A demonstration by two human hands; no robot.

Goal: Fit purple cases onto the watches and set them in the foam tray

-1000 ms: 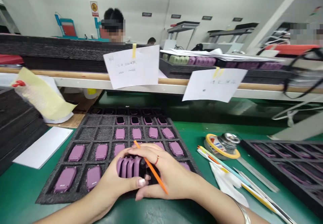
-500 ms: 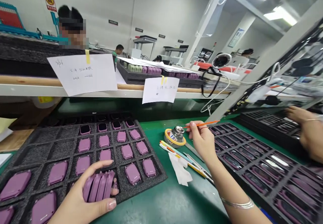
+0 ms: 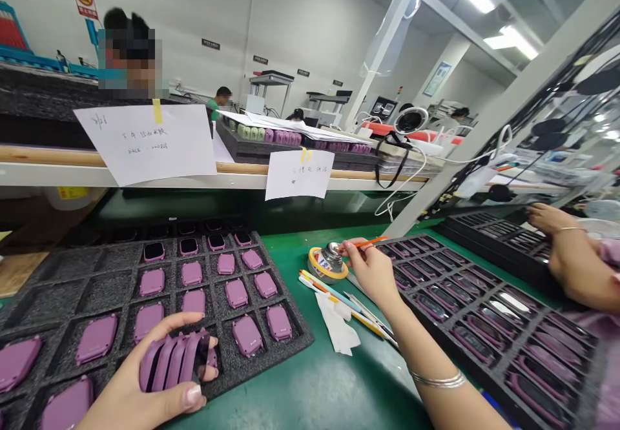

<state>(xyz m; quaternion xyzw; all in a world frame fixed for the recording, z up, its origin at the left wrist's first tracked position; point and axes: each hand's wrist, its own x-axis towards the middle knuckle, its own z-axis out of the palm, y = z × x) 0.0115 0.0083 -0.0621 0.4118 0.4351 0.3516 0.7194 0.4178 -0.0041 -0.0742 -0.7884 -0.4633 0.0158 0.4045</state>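
Note:
Several purple watch cases (image 3: pixel 175 360) stand side by side in a row in the grip of my left hand (image 3: pixel 152 378), over the near edge of a black foam tray (image 3: pixel 109 294). More purple cases lie one to a compartment in that tray. My right hand (image 3: pixel 371 268) pinches a thin orange stick (image 3: pixel 371 242) whose end is at the mouth of a small metal pot (image 3: pixel 334 252). The pot sits inside a roll of yellow tape (image 3: pixel 317 265). Pens and tools (image 3: pixel 349 302) and a white cloth (image 3: pixel 336 327) lie just in front of it.
On the right, a foam tray of purple-framed parts (image 3: pixel 450 288) lies near another person's hands (image 3: pixel 557 223) over a black tray (image 3: pixel 504 233). A shelf (image 3: pixel 242 175) with hanging paper notes (image 3: pixel 150 146) crosses behind. Other people are in the background.
My right hand has moved left, bringing the orange stick's end to the pot's mouth. The whole view has shifted slightly, and more of the other person's arm shows at the right.

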